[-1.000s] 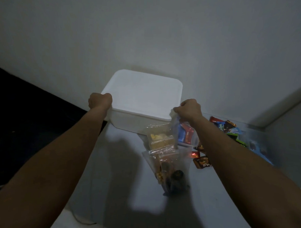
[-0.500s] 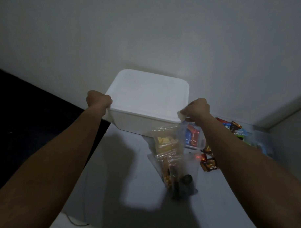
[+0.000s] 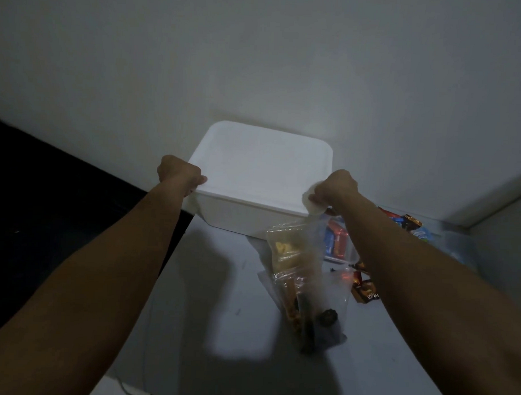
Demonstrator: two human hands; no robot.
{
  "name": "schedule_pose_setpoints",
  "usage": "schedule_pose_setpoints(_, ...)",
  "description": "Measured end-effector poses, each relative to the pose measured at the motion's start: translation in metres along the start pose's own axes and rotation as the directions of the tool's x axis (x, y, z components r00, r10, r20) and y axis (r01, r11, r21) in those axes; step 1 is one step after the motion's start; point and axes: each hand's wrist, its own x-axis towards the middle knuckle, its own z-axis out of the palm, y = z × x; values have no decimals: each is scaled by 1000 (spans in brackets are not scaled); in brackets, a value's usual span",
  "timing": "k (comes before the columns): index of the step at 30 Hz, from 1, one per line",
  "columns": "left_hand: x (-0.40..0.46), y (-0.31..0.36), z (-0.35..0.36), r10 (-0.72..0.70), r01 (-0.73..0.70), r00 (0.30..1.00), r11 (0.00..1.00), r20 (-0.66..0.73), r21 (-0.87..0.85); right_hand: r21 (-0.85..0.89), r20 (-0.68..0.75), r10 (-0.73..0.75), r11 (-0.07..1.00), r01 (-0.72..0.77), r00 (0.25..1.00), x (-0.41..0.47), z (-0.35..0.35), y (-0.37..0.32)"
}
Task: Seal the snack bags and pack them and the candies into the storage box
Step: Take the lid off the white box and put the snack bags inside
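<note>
A white storage box with its white lid on stands at the back of the table against the wall. My left hand grips the lid's front left corner. My right hand grips the front right corner, which is bent upward. In front of the box lie clear snack bags: one with yellow pieces and one with dark and orange snacks. Wrapped candies lie to the right, partly hidden by my right forearm.
More wrapped candies lie along the right wall. A clear tray with red and blue packets sits beside the box. The table's left edge drops into a dark area. A thin cable hangs at the front edge.
Both hands stayed on the lid's front corners. My right hand has pulled its corner up, so the lid's edge now bends. The view has shifted slightly.
</note>
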Motion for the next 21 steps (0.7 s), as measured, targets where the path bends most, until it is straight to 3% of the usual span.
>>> schedule_pose_setpoints(4, 0, 3, 5, -40, 40, 999, 998, 5, -41, -6, 12, 15, 1000, -15, 1000, 4, -1, -2)
schedule_pose_setpoints(9, 6, 7, 14, -113, 136, 988, 962, 108, -239, 50, 34, 13, 999, -15, 999, 5, 4, -4)
schedule_pose_setpoints(16, 7, 11, 9, -136, 212, 957, 931, 255, -297, 34, 78, 32, 999, -35, 996, 8, 3, -10)
schedule_pose_setpoints(21, 9, 9, 5, -131, 235, 950, 897, 282, -374, 136, 125, 16, 990, -33, 992, 10, -11, -17)
